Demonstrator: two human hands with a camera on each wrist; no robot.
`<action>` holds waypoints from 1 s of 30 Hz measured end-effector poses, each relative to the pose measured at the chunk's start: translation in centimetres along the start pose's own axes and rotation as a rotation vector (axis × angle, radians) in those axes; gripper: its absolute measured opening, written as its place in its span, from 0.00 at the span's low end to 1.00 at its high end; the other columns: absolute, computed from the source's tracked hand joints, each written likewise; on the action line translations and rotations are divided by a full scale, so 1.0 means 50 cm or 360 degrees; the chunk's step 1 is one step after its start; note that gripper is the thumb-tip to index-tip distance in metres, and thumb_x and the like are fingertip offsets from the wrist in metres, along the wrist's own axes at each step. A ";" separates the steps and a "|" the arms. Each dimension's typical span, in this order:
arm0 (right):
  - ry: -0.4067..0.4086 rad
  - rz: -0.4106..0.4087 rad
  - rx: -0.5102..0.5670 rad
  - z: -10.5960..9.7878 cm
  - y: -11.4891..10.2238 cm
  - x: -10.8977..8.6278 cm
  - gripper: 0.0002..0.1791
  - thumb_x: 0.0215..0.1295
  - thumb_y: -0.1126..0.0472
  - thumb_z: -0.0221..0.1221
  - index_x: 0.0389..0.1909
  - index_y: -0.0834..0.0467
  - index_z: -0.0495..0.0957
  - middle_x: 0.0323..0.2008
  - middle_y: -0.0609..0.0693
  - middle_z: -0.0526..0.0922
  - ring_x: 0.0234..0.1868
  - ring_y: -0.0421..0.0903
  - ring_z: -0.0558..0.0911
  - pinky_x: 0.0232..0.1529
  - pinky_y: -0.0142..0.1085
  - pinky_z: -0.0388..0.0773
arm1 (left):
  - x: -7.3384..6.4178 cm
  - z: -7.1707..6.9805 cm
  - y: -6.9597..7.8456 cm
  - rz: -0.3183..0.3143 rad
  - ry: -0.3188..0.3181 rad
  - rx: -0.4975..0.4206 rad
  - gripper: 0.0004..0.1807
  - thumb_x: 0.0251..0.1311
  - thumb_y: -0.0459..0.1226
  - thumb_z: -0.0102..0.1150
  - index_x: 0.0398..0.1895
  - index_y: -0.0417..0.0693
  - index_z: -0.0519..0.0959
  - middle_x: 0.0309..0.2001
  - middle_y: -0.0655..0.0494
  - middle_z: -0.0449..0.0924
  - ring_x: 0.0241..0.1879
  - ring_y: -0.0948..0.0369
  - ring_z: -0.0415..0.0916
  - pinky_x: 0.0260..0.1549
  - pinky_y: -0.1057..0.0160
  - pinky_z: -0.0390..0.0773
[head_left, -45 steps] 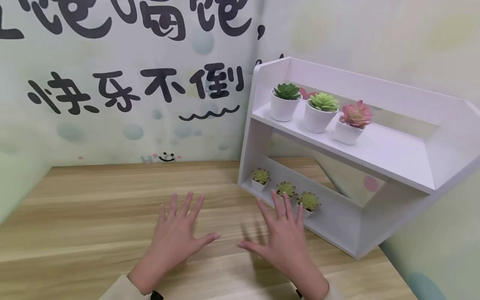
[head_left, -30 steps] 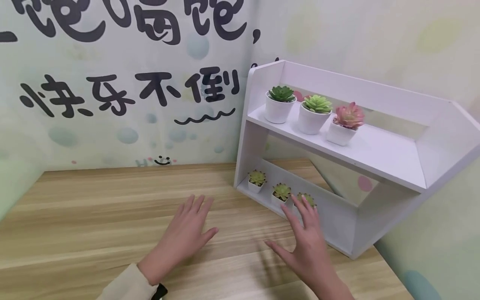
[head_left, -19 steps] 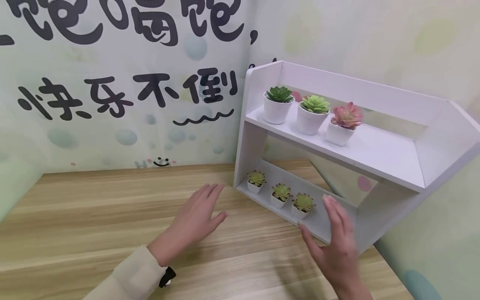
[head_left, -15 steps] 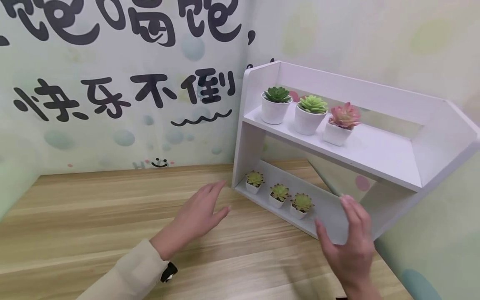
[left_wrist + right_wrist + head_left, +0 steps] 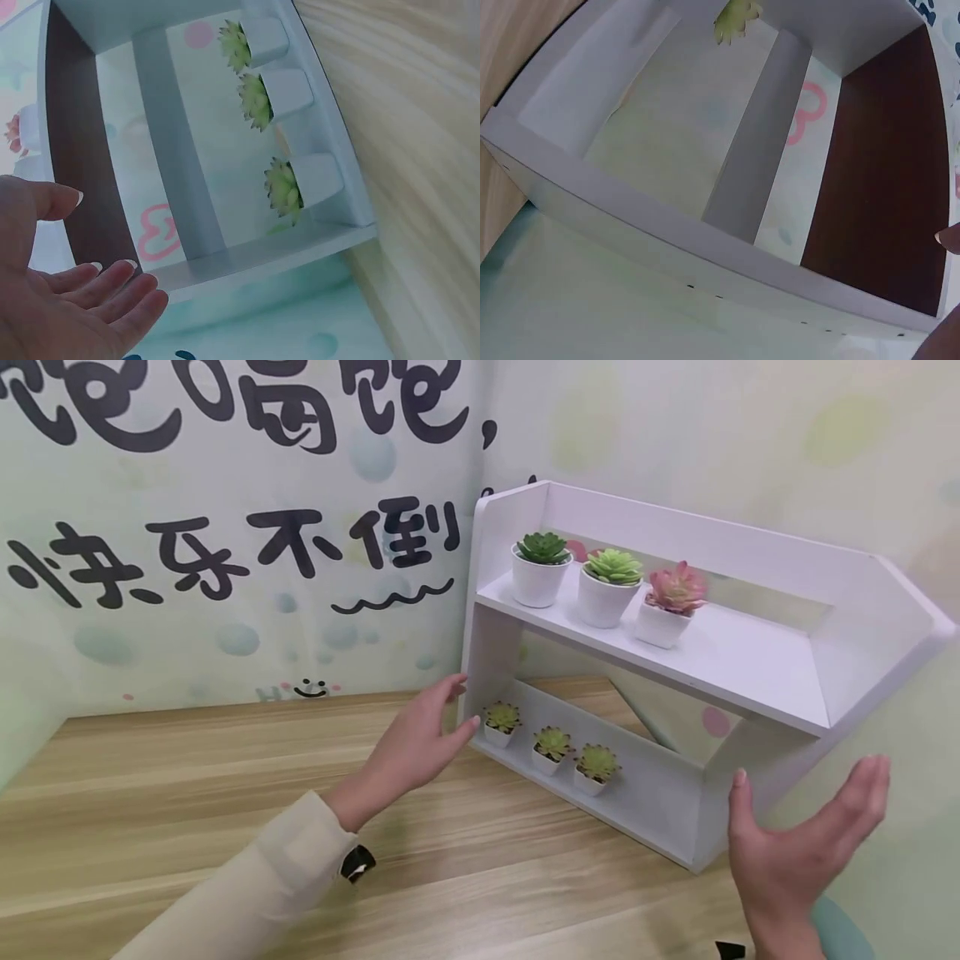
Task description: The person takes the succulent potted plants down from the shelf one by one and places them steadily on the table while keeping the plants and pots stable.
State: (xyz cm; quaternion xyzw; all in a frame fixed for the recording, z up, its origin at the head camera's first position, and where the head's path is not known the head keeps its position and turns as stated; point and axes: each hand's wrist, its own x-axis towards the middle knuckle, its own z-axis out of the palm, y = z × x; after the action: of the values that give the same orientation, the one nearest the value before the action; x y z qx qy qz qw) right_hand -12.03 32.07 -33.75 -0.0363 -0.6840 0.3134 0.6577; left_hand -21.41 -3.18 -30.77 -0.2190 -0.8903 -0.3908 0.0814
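A white two-tier shelf (image 5: pixel 765 668) stands at an angle on the wooden table (image 5: pixel 247 793). My left hand (image 5: pixel 412 743) is at its left side panel, thumb spread from the fingers. In the left wrist view, the fingers (image 5: pixel 139 315) overlap the edge of that panel. My right hand (image 5: pixel 795 860) is raised beside the right panel, palm turned toward it and holding nothing. On the upper board stand potted succulents: dark green (image 5: pixel 540 578), light green (image 5: pixel 609 602) and pink (image 5: pixel 663 625). Three small yellow-green succulents (image 5: pixel 551 752) line the lower board.
Patterned wall sheets with large black lettering (image 5: pixel 292 539) rise behind the table and to the right. The shelf's right end is close to the right wall (image 5: pixel 900 710). Wood tabletop stretches left and in front of the shelf.
Both hands have moved apart from over the table: the left up and right to the shelf's left panel, the right across to beyond its right panel. The head view shifts slightly right.
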 end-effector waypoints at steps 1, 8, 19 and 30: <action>-0.0076 0.0095 -0.0017 -0.005 0.004 0.004 0.46 0.53 0.58 0.69 0.71 0.70 0.60 0.75 0.59 0.61 0.77 0.52 0.63 0.78 0.40 0.59 | 0.006 -0.004 0.004 0.0011 0.0002 -0.0006 0.34 0.70 0.45 0.57 0.75 0.43 0.63 0.68 0.44 0.74 0.69 0.48 0.72 0.66 0.45 0.74; -0.0437 0.0650 -0.0038 -0.015 0.033 0.043 0.53 0.61 0.66 0.64 0.81 0.47 0.43 0.80 0.51 0.54 0.78 0.47 0.62 0.76 0.38 0.62 | 0.055 -0.022 0.034 0.0096 0.0043 -0.0003 0.34 0.70 0.43 0.57 0.75 0.39 0.61 0.69 0.42 0.72 0.70 0.48 0.69 0.70 0.47 0.71; -0.0544 0.0829 -0.0151 0.003 0.076 0.053 0.35 0.72 0.54 0.56 0.75 0.29 0.56 0.64 0.49 0.77 0.56 0.34 0.78 0.55 0.28 0.76 | 0.124 -0.035 0.083 0.0078 0.0166 -0.0037 0.40 0.68 0.47 0.59 0.77 0.40 0.58 0.74 0.42 0.65 0.74 0.48 0.63 0.74 0.49 0.65; -0.0369 0.0837 -0.0021 0.041 0.101 0.030 0.23 0.74 0.58 0.48 0.68 0.48 0.70 0.58 0.46 0.79 0.56 0.39 0.78 0.61 0.32 0.75 | 0.191 -0.046 0.137 0.0055 0.0235 -0.0119 0.44 0.66 0.47 0.61 0.79 0.41 0.53 0.78 0.46 0.59 0.78 0.53 0.58 0.76 0.54 0.62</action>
State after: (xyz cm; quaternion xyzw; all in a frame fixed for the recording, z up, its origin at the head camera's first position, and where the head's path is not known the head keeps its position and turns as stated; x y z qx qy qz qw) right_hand -15.95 36.02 -34.71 -0.1807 -0.7238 0.4709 0.4709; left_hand -26.89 2.34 -21.67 -0.2078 -0.8628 -0.4374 0.1454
